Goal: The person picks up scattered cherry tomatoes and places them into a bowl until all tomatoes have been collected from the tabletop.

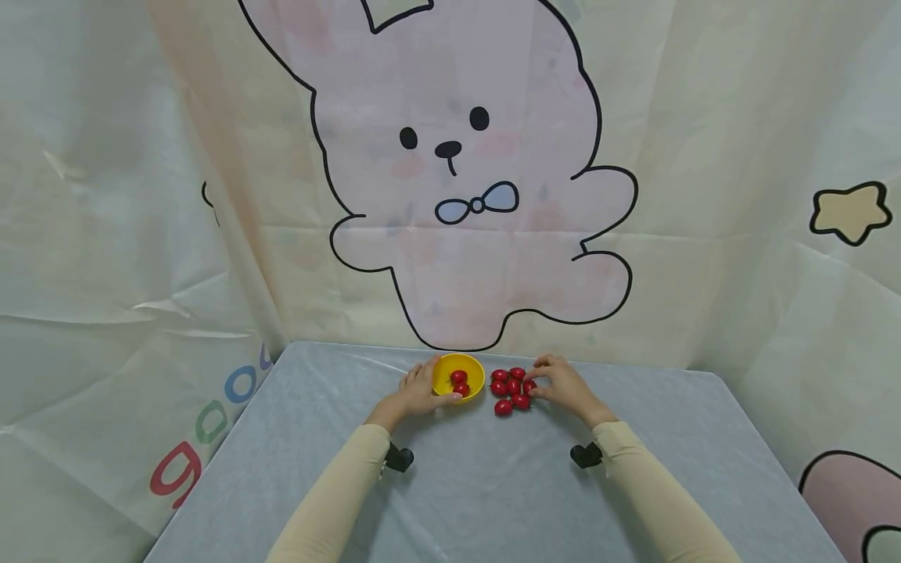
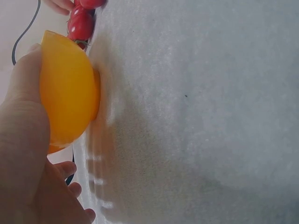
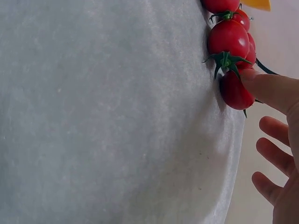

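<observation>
A yellow bowl with two red cherry tomatoes inside stands near the table's far edge. My left hand holds the bowl's left side, thumb at the near rim and fingers round the far side; in the left wrist view the bowl is seen from its side. Right of the bowl lies a cluster of several cherry tomatoes, some with green stems. At the cluster's right end, my right hand pinches a cherry tomato between thumb and index finger, its other fingers spread apart.
A pale grey-blue cloth covers the table. Behind it hangs a cream curtain printed with a large pink bear. Dark wrist devices are strapped at both cuffs.
</observation>
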`<state>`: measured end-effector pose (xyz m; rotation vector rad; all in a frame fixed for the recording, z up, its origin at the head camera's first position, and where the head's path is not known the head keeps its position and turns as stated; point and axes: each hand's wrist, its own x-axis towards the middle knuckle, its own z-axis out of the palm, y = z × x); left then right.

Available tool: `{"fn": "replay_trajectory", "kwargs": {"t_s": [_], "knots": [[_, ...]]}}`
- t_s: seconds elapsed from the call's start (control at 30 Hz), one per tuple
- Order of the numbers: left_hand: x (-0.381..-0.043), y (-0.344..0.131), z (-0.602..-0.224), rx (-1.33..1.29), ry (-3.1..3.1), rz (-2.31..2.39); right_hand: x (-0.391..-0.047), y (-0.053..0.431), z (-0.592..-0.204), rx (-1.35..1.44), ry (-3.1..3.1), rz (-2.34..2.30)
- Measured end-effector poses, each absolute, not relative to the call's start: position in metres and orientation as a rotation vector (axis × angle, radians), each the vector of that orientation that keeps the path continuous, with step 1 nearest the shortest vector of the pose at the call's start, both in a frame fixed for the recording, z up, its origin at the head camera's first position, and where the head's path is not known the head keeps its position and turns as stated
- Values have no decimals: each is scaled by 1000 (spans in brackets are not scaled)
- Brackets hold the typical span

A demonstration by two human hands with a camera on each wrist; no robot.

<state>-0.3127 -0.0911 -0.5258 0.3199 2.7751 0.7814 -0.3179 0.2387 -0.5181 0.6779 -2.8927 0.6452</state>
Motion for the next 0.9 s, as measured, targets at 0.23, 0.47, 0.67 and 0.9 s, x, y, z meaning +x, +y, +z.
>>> {"fn": "replay_trajectory", "kwargs": {"t_s": [0.23, 0.47, 0.67, 0.9], "knots": [[-312, -91, -525, 306, 2770, 791, -319, 240, -520, 675, -2900, 621], [-312, -91, -525, 307, 2768, 811, -320, 240, -524, 666, -2894, 588], [-311, -91, -524, 312, 2766, 804, -323, 239, -529, 639, -2876, 583], [-311, -91, -523, 309, 2764, 799, -323, 236, -534, 595, -2865, 602]]}}
